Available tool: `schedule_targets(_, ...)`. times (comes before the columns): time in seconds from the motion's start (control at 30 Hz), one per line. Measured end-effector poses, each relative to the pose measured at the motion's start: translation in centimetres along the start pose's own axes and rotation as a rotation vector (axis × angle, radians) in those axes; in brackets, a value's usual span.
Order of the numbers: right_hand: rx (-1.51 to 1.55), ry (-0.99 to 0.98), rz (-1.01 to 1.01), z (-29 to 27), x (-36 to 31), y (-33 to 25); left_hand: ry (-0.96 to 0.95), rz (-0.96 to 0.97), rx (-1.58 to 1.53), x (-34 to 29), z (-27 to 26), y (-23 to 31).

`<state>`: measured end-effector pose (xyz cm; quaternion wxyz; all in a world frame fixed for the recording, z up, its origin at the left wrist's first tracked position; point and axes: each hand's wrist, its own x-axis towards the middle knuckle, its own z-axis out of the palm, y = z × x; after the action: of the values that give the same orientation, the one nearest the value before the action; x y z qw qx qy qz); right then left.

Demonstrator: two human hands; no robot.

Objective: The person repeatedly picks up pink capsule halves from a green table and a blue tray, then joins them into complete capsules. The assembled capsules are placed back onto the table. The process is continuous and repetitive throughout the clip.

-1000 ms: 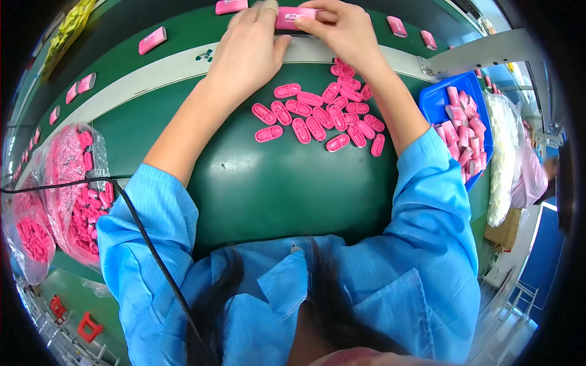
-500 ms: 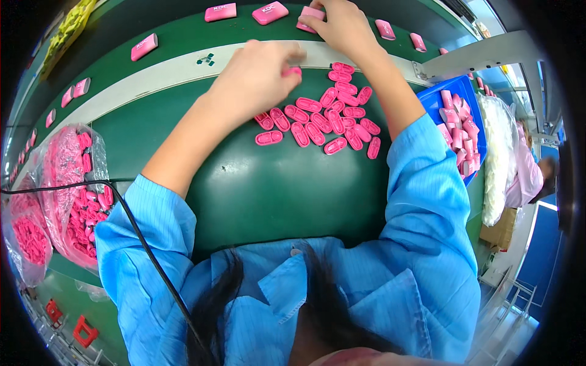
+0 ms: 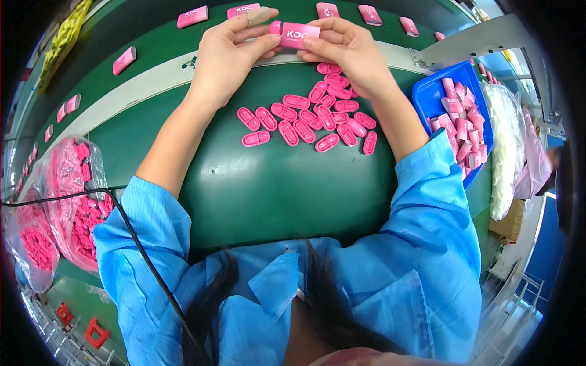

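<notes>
Above the white rail, my right hand (image 3: 357, 55) pinches a pink casing (image 3: 298, 36) with white lettering, held level. My left hand (image 3: 227, 58) grips a small pink end cap (image 3: 276, 28) with thumb and fingers, right at the casing's left end. A dark line shows between cap and casing; whether the cap is seated I cannot tell. A tan wrap (image 3: 261, 16) covers one left fingertip. Below the hands, several loose oval pink caps (image 3: 296, 113), hollow side mostly up, lie spread on the green table (image 3: 274, 189).
Beyond the white rail (image 3: 143, 85), more pink casings (image 3: 193, 16) lie spaced along a green belt. A blue bin (image 3: 421, 100) of pink casings stands at the right. Clear bags (image 3: 58, 177) of pink caps sit at the left, with a black cable (image 3: 131, 216) crossing near my left sleeve.
My right hand has lifted a casing off the belt and brought it nearer. My left hand has moved left and up, meeting it with the cap. Casings on the belt have shifted left.
</notes>
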<state>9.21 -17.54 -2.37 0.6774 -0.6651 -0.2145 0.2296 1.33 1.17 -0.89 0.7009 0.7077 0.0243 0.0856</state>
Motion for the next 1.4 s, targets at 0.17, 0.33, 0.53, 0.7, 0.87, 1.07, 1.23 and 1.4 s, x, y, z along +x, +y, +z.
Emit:
schedule_targets(0.17, 0.068, -0.036, 0.013, 0.4, -0.1, -0.4, -0.017, -0.076, -0.021, 0.4, -0.3, -0.6)
schedule_targets(0.33, 0.065, -0.040, -0.023, 0.1, -0.1, -0.2, -0.046, -0.114, -0.228, 0.2, -0.2, -0.7)
schedule_targets(0.53, 0.101, -0.055, -0.028, 0.1, -0.1, 0.1, -0.014, -0.083, -0.230, -0.1, 0.5, -1.0)
schedule_targets(0.7, 0.011, 0.017, -0.085, 0.6, -0.5, -0.2, -0.019, 0.025, -0.008, -0.5, 0.5, 0.0)
schedule_targets(0.87, -0.122, 0.017, -0.180, 0.8, -0.7, -1.0, 0.001, 0.236, 0.231, -0.3, -0.1, -0.1)
schedule_targets(1.07, -0.151, 0.043, -0.207, 1.4, -1.0, -1.4, 0.102, 0.340, 0.537, -1.5, 0.7, 0.4)
schedule_targets(1.23, -0.167, 0.117, -0.274, 2.3, -1.6, -1.3, 0.097, 0.293, 0.494, -3.0, 2.0, 2.2)
schedule_targets(1.4, -0.351, 0.165, -0.249, 3.5, 0.1, -1.2, 0.068, 0.462, 0.863, -2.3, 0.7, 1.3)
